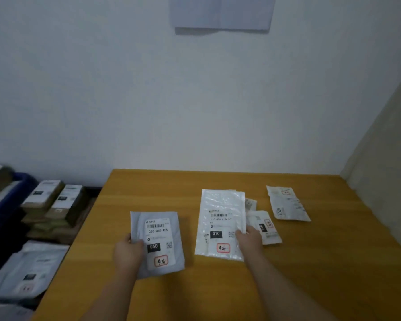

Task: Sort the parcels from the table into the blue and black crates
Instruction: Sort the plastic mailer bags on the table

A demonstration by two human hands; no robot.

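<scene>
You are holding the grey mailer [158, 243] in your left hand [128, 252], fingers curled around its left edge and thumb laid over the face, so the parcel is being pinched label-up — presumably so that the "060" code stays readable while you are deciding which crate it belongs in. Your right hand [249, 239] is closing on the right edge of the white mailer [220, 224], fingers pinching its side near the "010" label; the mailer appears to be resting flat on the table [148, 188], so I judge you are just beginning to lift it rather than carrying it. Tucked just beside and partly under that hand is a smaller white packet [264, 227], and a further crumpled packet [287, 206] is lying apart toward the right, both still waiting to be sorted. The blue crate [7, 200] is sitting off the table's left edge, already holding boxes, with cardboard parcels [53, 200] stacked just beside it and flat mailers [28, 272] piled nearer you — whether those are lying in the black crate I cannot tell, as its rim is too dark and blurred.
</scene>
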